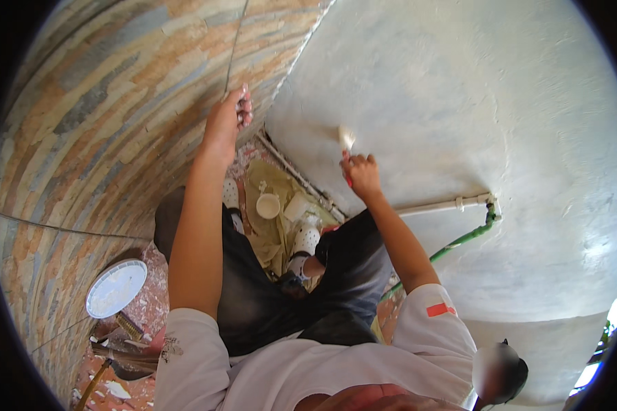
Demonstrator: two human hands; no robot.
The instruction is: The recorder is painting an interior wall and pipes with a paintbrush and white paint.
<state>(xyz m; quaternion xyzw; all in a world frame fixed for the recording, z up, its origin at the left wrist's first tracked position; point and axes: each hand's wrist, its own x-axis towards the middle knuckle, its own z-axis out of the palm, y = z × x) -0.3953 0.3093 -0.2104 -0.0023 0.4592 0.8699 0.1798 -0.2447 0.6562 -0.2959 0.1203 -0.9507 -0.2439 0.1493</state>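
My right hand is closed round the red handle of a paintbrush. The brush's pale bristles point up and lie against the smooth grey wall. Raised in front of the stone-patterned wall, my left hand has its fingers curled in, with whitish smears on them. Whatever those fingers may hold is hidden. Below and between the hands, a white cup stands on a yellowish sheet by my feet.
A white pipe runs along the grey wall to a green hose. At lower left, a round white lid leans near a brush with a row of bristles. White flakes litter the reddish floor. Another person appears at lower right.
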